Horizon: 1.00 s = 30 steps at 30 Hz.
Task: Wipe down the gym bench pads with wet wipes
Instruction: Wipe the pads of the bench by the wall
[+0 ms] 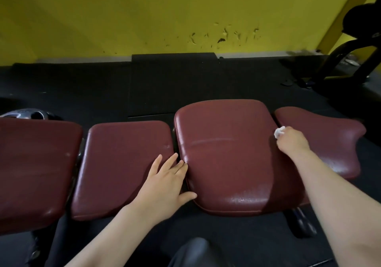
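— What is being hidden or cut off here?

— Most of the wet wipe (278, 131) is being covered by the right hand (292, 141); only a crumpled white tip is being shown. The leftmost pad (35, 170) is being cropped by the left edge.

— And farther off?

— A metallic object (28, 114) behind that pad is being largely concealed. The black machine (350, 65) is being cut by the right edge, and the bench frame (302, 223) is being blurred below.

Both arms are bare, with no sleeves showing. The left hand (165, 181) and right hand (291, 140) wear no gloves, rings or watch. Dark trousers (191, 252) cover the knee.
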Available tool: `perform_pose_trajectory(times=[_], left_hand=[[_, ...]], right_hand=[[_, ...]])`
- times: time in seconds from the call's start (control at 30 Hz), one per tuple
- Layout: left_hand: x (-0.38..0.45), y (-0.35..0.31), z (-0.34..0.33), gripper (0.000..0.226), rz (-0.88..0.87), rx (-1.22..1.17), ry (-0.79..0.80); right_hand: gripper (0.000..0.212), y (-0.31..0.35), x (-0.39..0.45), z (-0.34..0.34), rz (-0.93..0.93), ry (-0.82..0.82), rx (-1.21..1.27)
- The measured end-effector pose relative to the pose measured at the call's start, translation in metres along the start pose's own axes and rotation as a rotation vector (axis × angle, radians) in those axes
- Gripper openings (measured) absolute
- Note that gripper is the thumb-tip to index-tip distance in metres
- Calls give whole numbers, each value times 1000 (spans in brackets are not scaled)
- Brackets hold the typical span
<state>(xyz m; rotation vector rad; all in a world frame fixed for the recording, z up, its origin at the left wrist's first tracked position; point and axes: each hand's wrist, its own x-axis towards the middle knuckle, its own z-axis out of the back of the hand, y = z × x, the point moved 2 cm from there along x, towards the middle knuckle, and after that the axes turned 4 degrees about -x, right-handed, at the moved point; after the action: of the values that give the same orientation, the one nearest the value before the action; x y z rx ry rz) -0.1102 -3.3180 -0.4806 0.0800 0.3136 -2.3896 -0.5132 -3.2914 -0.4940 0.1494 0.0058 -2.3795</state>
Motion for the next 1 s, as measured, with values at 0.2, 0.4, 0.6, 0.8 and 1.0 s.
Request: perform_pose_trajectory(times=[0.2,0.4,0.6,0.8,1.0], left_hand=[[4,3,1,86,-38,80,26],[1,4,3,93,-75,97,48],[7,7,7,121,-84,40,130],[8,8,2,119,-93,78,118],[6,11,-1,112,-79,54,82]], right_hand=[[23,169,-55,5,576,-89,270],[21,203,-67,3,978,-55,160],[25,14,51,-10,62,-129,90],[22,104,10,7,392,-124,191],[23,249,-125,-7,1222,-50,9]])
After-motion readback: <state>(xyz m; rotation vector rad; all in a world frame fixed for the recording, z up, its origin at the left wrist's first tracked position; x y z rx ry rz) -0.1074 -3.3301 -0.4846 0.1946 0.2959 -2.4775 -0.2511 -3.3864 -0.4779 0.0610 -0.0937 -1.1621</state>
